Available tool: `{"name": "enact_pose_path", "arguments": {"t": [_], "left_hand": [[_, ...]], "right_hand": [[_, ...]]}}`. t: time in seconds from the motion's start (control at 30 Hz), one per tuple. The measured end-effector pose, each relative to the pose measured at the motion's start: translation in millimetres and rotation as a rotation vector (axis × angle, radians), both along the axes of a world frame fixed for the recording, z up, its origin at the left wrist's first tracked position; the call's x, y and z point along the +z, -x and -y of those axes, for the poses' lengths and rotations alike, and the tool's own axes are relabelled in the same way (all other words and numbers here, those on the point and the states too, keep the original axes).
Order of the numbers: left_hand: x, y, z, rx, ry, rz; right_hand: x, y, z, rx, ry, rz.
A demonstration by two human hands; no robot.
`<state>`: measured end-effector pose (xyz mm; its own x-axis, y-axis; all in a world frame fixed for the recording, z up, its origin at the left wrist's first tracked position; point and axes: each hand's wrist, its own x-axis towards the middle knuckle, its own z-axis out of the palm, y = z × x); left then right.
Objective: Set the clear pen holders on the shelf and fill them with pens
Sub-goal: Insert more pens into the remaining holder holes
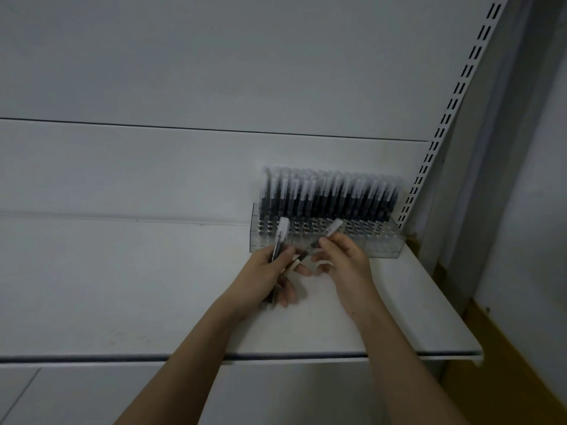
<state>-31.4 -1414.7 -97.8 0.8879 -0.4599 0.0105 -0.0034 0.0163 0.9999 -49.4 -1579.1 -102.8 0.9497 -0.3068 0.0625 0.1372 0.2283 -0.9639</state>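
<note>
The white shelf carries a clear pen holder at its back right corner, against the rear panel. The holder is a long transparent box with rows of round holes; its rear rows are packed with upright dark pens with pale caps, the front rows unfilled. Just before it, the left hand grips a small bundle of pens. The right hand pinches a single pen, tilted toward the holder.

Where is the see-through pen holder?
In the head view, the clear pen holder sits at the shelf's back right corner, against the back wall, just beyond both hands, its rear rows full of pens.
</note>
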Motion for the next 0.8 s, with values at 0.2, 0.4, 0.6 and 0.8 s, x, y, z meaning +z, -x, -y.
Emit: {"name": "enact_pose_path", "arguments": {"t": [0.2,0.4,0.6,0.8], "left_hand": [[0,-1,-2,0.048,0.085,-0.031],[2,1,-2,0.084,0.052,-0.036],[2,0,-3,0.092,0.05,-0.042],[4,1,-3,0.101,0.033,-0.037]], "right_hand": [[13,-6,9,-0.079,-0.203,0.024],[61,-26,22,-0.194,0.19,0.157],[86,-48,30,-0.209,0.51,0.197],[78,-56,27,-0.202,0.643,0.2]]}}
